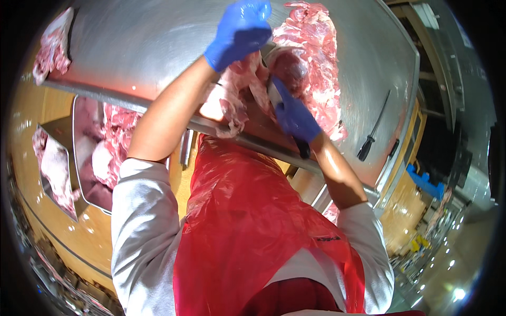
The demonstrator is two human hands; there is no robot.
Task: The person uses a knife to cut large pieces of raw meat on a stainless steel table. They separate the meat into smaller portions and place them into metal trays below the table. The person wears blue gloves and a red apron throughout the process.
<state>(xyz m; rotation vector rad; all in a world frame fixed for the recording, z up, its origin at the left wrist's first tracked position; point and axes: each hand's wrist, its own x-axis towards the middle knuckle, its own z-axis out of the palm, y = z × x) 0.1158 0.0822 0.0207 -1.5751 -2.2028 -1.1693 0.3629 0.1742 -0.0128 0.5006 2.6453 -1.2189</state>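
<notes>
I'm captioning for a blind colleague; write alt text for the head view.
A blue-gloved right hand holds a knife at raw meat on a metal table; the left hand is closed by the meat. A dark-handled sharpening steel lies to the right.

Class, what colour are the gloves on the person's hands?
Blue, on both the left hand and the right hand; the head view shows it best.

Bright sheen on table [153, 42], dark curved rim
</notes>
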